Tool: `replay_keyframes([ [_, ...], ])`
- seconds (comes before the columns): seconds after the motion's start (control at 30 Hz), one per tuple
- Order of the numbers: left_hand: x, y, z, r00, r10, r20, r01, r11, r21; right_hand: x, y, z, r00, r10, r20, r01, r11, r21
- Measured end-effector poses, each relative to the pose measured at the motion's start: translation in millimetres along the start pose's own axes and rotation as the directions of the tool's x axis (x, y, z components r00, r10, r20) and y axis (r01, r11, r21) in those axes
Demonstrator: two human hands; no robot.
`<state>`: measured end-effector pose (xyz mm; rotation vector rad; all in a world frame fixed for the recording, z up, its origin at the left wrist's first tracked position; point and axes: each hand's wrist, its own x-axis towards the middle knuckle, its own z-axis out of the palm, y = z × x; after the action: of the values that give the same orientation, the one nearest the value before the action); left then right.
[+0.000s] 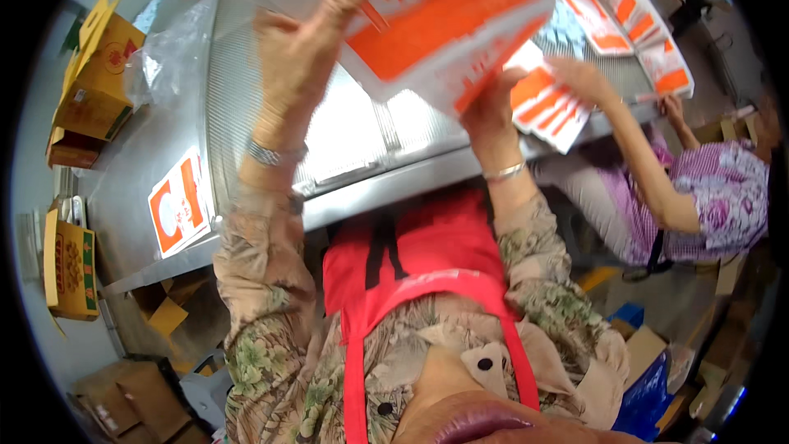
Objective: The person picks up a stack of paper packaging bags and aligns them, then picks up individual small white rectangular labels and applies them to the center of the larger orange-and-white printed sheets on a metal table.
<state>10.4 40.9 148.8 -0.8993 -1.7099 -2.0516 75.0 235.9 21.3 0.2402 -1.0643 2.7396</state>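
Raised over the metal worktable is a flat orange-and-white printed bag [452,25], somewhat blurred, with whitish see-through edges; whether it is one or several layers I cannot tell. My left hand [304,53] grips its left side, thumb across the front and the other fingers mostly hidden. At the lower right corner, my right hand [491,111] pinches the bag, partly behind it. Similar orange-and-white pieces [546,107] lie fanned out just right of my right hand, under a co-worker's hand [579,80]. Another printed piece [181,204] rests flat on the table at the left.
The ribbed metal table [362,185] runs in front of me. More printed pieces [633,12] are spread at the far right, beside a seated co-worker [707,197]. Yellow cartons [99,74] and crumpled clear plastic [168,57] are at the left. Brown boxes [136,403] stand below.
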Motion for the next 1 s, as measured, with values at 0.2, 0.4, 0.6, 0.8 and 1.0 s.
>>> replay_keyframes([
  [0.2,-18,2,-6,1.0,0.023,-0.021,-0.02,0.992,0.127,-17,4,23,0.985,-0.171,-0.011,0.17,0.981,-0.093],
  [0.4,-28,-1,-9,0.999,-0.011,0.05,0.007,0.997,0.08,0,33,-7,0.997,-0.008,-0.07,0.016,0.993,0.115],
  [0.6,-18,12,-26,1.0,0.027,0.01,-0.029,0.962,0.27,7,32,23,0.996,-0.042,-0.075,0.04,0.999,-0.026],
  [0.8,-18,10,-21,0.987,0.161,-0.025,-0.15,0.957,0.249,12,29,50,0.994,-0.104,-0.039,0.103,0.994,-0.025],
  [1.0,-14,2,-29,0.984,0.18,-0.008,-0.173,0.954,0.246,25,45,48,0.98,-0.126,0.152,0.106,0.985,0.134],
])
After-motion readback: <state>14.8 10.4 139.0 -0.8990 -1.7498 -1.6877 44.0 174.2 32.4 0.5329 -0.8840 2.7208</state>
